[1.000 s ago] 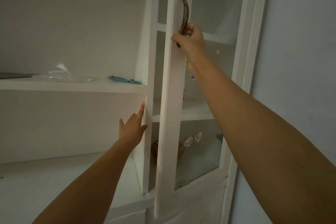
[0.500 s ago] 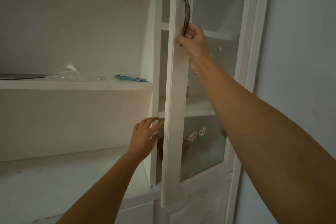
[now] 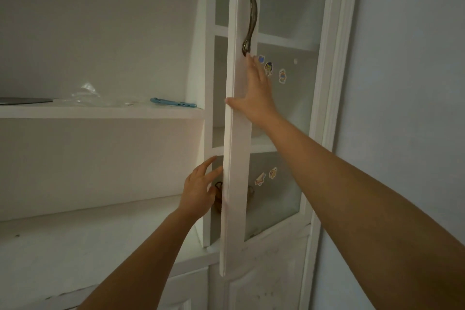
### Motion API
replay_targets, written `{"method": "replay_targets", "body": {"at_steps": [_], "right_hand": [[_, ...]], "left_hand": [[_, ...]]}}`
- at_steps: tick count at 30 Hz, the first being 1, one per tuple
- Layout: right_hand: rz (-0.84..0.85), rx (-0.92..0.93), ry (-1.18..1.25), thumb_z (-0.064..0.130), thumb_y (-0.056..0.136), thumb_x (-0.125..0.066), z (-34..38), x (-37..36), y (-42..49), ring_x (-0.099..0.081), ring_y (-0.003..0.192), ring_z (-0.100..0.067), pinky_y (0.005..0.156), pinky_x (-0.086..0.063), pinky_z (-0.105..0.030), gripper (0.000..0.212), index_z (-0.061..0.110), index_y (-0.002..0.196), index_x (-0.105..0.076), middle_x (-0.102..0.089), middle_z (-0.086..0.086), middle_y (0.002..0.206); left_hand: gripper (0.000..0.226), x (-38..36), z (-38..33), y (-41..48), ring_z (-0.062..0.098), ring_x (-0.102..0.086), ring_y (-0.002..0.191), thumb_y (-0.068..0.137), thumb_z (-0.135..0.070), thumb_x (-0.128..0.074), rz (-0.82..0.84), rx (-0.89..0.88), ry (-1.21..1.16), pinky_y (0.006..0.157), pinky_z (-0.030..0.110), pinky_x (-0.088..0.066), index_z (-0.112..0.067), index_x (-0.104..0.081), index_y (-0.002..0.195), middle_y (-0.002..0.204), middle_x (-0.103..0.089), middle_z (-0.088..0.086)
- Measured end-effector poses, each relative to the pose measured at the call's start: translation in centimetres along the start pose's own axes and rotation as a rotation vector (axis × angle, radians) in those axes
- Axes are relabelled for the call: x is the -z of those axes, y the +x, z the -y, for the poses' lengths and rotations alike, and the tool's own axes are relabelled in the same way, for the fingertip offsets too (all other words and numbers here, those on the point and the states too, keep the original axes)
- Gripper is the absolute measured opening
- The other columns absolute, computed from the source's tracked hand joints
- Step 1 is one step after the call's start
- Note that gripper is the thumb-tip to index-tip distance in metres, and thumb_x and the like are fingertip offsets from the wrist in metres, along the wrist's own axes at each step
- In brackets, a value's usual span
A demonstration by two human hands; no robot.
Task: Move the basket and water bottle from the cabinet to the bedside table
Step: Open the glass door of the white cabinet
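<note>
The white cabinet's glass door (image 3: 237, 158) stands partly open, edge toward me. A brown wicker basket (image 3: 218, 195) shows as a sliver in the lower compartment, in the gap beside the door edge and dimly through the glass. No water bottle is visible. My left hand (image 3: 198, 189) is open with fingers apart, at the gap just in front of the basket. My right hand (image 3: 254, 93) lies flat and open on the door's frame below the bronze handle (image 3: 250, 15), its thumb at the door's edge.
Left of the cabinet, an open shelf holds a blue flat item (image 3: 173, 102), a clear plastic bag (image 3: 85, 94) and a dark flat object (image 3: 25, 100). A wide lower shelf (image 3: 88, 246) runs beneath. Stickers (image 3: 268, 68) dot the glass. A wall (image 3: 402, 83) stands close on the right.
My right hand has let go of the handle and slid down onto the door frame. My left hand has moved right to the gap by the door's edge.
</note>
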State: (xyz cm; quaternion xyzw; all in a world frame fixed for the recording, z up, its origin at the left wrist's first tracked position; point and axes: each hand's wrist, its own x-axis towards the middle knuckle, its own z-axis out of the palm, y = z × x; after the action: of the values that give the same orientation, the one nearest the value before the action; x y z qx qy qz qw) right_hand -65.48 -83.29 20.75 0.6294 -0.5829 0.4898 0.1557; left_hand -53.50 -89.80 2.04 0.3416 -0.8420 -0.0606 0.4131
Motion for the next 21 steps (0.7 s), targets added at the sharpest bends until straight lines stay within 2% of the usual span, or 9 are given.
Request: {"method": "replay_targets", "body": {"at_steps": [2, 6, 10, 15, 21], "right_hand": [[0.017, 0.005, -0.095, 0.027, 0.077, -0.071, -0.4, -0.2, -0.7, 0.004, 0.145, -0.025, 0.118, -0.007, -0.043, 0.102, 0.022, 0.146, 0.004, 0.004, -0.006, 0.158], [0.037, 0.008, -0.177, 0.027, 0.076, -0.072, -0.2, 0.4, -1.9, 0.003, 0.145, -0.028, 0.115, -0.016, -0.046, 0.106, 0.027, 0.146, 0.008, 0.009, -0.006, 0.158], [0.029, 0.010, -0.173, 0.022, 0.075, -0.071, -0.3, 1.3, -2.8, 0.000, 0.145, -0.027, 0.114, -0.018, -0.045, 0.108, 0.028, 0.145, 0.011, 0.011, -0.005, 0.158], [-0.014, 0.000, -0.179, 0.026, 0.075, -0.070, -0.3, 2.6, -4.2, -0.002, 0.145, -0.030, 0.114, -0.018, -0.046, 0.108, 0.026, 0.145, 0.013, 0.010, -0.007, 0.158], [-0.081, 0.010, -0.214, 0.028, 0.079, -0.067, -0.1, 5.0, -6.1, -0.012, 0.144, -0.027, 0.111, -0.025, -0.040, 0.100, 0.021, 0.146, 0.007, 0.000, -0.005, 0.159]], "left_hand": [[0.048, 0.0, -0.3, -0.2, 0.025, -0.029, 0.140, 0.088, -0.006, -0.058, -0.002, -0.001, -0.012, 0.115, 0.048, -0.030, -0.026, -0.049, 0.131, 0.151, -0.032, 0.003], [0.044, 0.0, -1.2, -0.8, 0.027, -0.030, 0.139, 0.089, -0.003, -0.055, -0.020, -0.018, -0.040, 0.115, 0.047, -0.029, -0.025, -0.053, 0.128, 0.150, -0.034, 0.006], [0.043, 0.2, -2.6, -1.5, 0.029, -0.034, 0.137, 0.087, 0.003, -0.053, -0.045, -0.063, -0.065, 0.114, 0.044, -0.026, -0.021, -0.060, 0.122, 0.147, -0.039, 0.009], [0.042, 0.0, -4.3, -2.4, 0.035, -0.040, 0.132, 0.081, 0.009, -0.053, -0.046, -0.147, -0.109, 0.110, 0.054, -0.034, -0.015, -0.066, 0.113, 0.142, -0.044, 0.015], [0.040, 0.0, -6.7, -3.5, 0.036, -0.048, 0.124, 0.078, 0.009, -0.057, -0.059, -0.223, -0.152, 0.102, 0.057, -0.041, -0.014, -0.068, 0.108, 0.139, -0.049, 0.016]]}}
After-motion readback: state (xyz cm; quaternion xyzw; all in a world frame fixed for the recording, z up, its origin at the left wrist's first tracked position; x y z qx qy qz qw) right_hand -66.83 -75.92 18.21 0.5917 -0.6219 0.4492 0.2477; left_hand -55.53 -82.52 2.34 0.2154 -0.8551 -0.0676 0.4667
